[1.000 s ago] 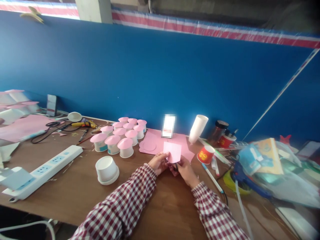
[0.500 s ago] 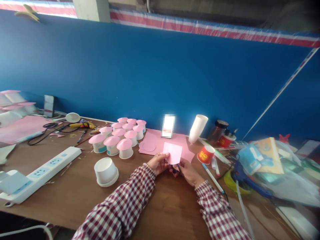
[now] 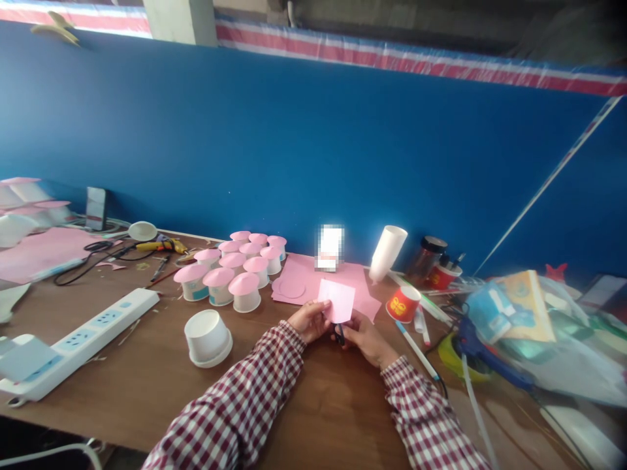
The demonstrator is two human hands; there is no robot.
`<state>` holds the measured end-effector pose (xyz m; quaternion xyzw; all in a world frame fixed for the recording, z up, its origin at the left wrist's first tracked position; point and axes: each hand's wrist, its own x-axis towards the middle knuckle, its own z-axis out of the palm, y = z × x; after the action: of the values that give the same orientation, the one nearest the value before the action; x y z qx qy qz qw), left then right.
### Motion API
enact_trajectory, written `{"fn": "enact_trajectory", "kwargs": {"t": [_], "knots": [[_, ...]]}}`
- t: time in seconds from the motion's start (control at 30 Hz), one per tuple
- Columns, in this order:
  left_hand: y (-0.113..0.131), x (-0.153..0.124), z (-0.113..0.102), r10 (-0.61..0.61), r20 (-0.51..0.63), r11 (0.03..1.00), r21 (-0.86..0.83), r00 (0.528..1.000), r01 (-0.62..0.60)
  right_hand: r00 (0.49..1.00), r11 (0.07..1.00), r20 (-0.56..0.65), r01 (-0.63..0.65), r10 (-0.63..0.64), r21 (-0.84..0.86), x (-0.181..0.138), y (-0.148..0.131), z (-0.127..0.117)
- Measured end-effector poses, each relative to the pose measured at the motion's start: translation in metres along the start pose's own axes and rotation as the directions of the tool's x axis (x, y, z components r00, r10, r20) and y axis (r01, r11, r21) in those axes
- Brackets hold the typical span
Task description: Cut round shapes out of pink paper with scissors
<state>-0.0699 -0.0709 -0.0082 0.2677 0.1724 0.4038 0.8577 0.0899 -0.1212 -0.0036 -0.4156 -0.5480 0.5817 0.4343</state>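
My left hand pinches the left edge of a small pale pink paper square, held up above the table. Dark-handled scissors are in my right hand, just below the lower edge of the paper; their blades are mostly hidden. Behind the square lie larger pink paper sheets, one with a round outline on it. To the left stand several white paper cups topped with pink paper cones.
Upside-down white cups stand left of my forearm, near a white power strip. At right are a red paper cup, a marker, a blue glue gun and plastic bags. A tall white cup stack leans behind.
The paper square has shifted slightly left and tilted a little. The scissor handles have turned and drawn closer together in my right hand. My left hand keeps its pinch.
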Motion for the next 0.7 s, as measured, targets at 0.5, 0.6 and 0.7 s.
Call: {"fn": "enact_trajectory", "kwargs": {"t": [0.5,0.6,0.7], "knots": [[-0.0008,-0.0001,-0.0050,-0.027,0.093,0.996,0.082,0.995,0.020,1.000,0.999,-0.004,0.018,-0.018,-0.034,-0.0002,-0.0026,0.0033],[-0.0007,0.0003,-0.0046,-0.026,0.078,0.997,0.073,0.997,0.020,1.000,1.000,-0.023,0.014,-0.015,-0.025,0.0001,-0.0017,0.0031],[-0.0007,-0.0001,-0.0034,-0.027,0.098,0.997,0.081,0.995,0.019,0.999,1.000,-0.032,0.019,-0.019,-0.001,0.0007,-0.0002,0.0030]]}}
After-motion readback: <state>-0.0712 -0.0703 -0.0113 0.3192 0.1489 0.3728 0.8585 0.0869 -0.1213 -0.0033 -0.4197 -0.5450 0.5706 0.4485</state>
